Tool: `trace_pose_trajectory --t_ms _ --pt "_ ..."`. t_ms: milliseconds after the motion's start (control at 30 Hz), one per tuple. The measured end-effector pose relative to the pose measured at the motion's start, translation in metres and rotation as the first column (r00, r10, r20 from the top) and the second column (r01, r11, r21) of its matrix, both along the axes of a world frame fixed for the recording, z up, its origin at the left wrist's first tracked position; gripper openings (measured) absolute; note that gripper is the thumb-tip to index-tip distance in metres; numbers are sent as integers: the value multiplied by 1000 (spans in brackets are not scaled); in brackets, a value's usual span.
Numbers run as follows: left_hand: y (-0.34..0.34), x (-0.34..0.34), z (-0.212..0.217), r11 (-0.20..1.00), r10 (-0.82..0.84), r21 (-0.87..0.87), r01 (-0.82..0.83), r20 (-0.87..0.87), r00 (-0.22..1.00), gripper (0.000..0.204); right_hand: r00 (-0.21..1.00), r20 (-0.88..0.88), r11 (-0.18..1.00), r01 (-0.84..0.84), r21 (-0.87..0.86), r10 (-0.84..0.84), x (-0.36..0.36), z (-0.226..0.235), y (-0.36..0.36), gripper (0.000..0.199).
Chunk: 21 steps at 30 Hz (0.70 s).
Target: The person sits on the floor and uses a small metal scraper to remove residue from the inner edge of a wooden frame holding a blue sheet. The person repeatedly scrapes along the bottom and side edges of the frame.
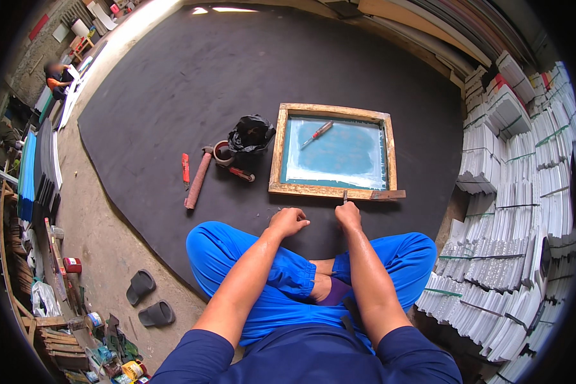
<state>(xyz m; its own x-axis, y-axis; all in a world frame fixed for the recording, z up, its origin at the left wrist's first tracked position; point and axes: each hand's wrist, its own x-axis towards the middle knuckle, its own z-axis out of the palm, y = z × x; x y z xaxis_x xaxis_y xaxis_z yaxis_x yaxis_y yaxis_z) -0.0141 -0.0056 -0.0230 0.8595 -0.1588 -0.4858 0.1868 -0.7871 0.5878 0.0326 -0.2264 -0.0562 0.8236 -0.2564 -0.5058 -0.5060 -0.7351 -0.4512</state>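
A wooden frame with a teal and white mesh panel lies on a black mat in front of me. My right hand is closed round a small tool with a dark, narrow tip; the tip meets the frame's near edge, and its kind is hidden by my fingers. My left hand hovers over or rests on the mat left of it, fingers loosely bent and apart, holding nothing. On the mesh rests a screwdriver. A flat brown strip lies along the near right corner.
Left of the frame are a black plastic bag, a tape roll, a hammer, and red cutters. Tied white stacks line the right. Slippers lie on the floor; another person sits far left.
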Motion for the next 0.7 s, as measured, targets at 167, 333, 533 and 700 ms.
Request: trace_pose_trajectory --t_ms 167,333,533,700 --pt "2 -1 -3 1000 -4 -14 4 19 1000 36 998 -52 1000 -21 -2 21 6 21 3 33" --pt "-1 1 -3 1000 -21 5 21 11 1000 38 989 -130 996 -74 -49 67 13 28 1 35" --pt "-4 3 -5 999 -34 -3 34 0 999 37 985 -174 996 -18 -84 3 6 50 16 38" --pt "-5 4 -8 999 -48 -13 48 -21 999 36 996 -86 997 16 -72 -23 -7 36 11 31"
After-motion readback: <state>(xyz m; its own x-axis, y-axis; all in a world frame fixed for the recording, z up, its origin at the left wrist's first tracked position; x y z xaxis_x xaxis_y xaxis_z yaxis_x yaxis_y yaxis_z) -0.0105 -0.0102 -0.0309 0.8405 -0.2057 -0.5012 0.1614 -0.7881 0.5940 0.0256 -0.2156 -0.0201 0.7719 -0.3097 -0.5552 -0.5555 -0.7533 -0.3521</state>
